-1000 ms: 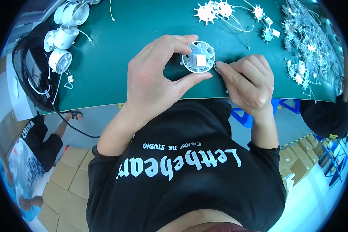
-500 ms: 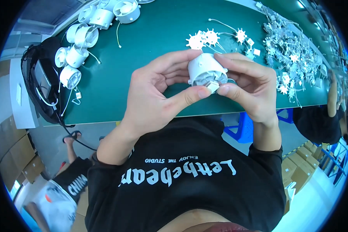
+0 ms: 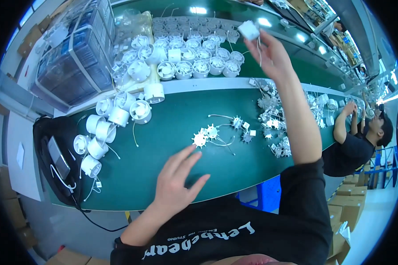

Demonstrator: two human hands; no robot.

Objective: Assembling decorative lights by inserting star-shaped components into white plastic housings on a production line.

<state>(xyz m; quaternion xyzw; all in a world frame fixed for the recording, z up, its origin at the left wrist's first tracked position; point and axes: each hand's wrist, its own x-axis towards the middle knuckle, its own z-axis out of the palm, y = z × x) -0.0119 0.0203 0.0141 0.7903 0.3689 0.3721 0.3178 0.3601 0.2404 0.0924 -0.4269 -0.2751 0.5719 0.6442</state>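
Observation:
My right hand (image 3: 270,55) is stretched to the far side of the bench, its fingers closed on a small white fan housing (image 3: 248,30). A thin white cable trails from that housing down over the palm. Low over the near part of the green bench, my left hand (image 3: 177,183) holds nothing, its fingers apart. Its fingertips are at the lower edge of a white star-shaped part (image 3: 200,139); whether they touch it I cannot tell. Beside it lie another star-shaped part (image 3: 212,131) and a few more with wires and small connectors (image 3: 252,133).
White fan housings (image 3: 105,132) cluster at the left, next to a black bag (image 3: 59,128). Rows of round fans (image 3: 200,67) stand beyond a pale ledge (image 3: 225,83). Wired parts (image 3: 274,119) are heaped at the right. A co-worker (image 3: 351,145) sits further right. Stacked blue-grey trays (image 3: 75,62) stand far left.
My hands have parted. The right one has carried the fan housing away to the far side; the left has let go and come down toward the star-shaped parts. The view has shifted to show more beyond the bench.

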